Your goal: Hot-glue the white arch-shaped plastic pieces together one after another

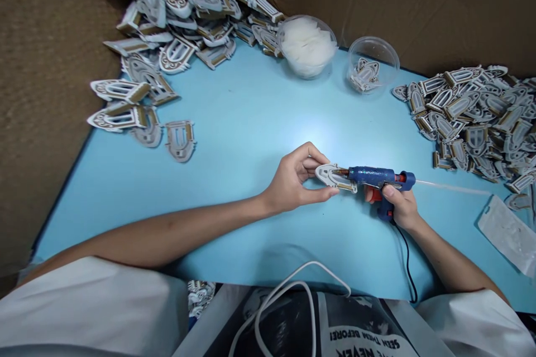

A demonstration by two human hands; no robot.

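Note:
Near the middle of the blue table, my left hand (pixel 299 179) pinches a small white and gold arched window piece (pixel 330 175) between thumb and fingers, its pointed end toward the palm. My right hand (pixel 400 204) is wrapped round the grip of a blue glue gun (pixel 374 176), whose red trigger shows by the fingers. The gun points left, and its nozzle lies over the window piece. Whether the nozzle touches the piece cannot be made out. A clear glue stick (pixel 452 186) sticks out of the gun's back end.
Piles of window pieces lie at the back left (pixel 176 5) and right (pixel 477 117). Behind my hands stand a tub of white pieces (pixel 307 44) and a clear tub (pixel 379 56) with small parts. A plastic bag (pixel 508 234) lies right. The gun's black cord (pixel 408 262) runs to the front edge.

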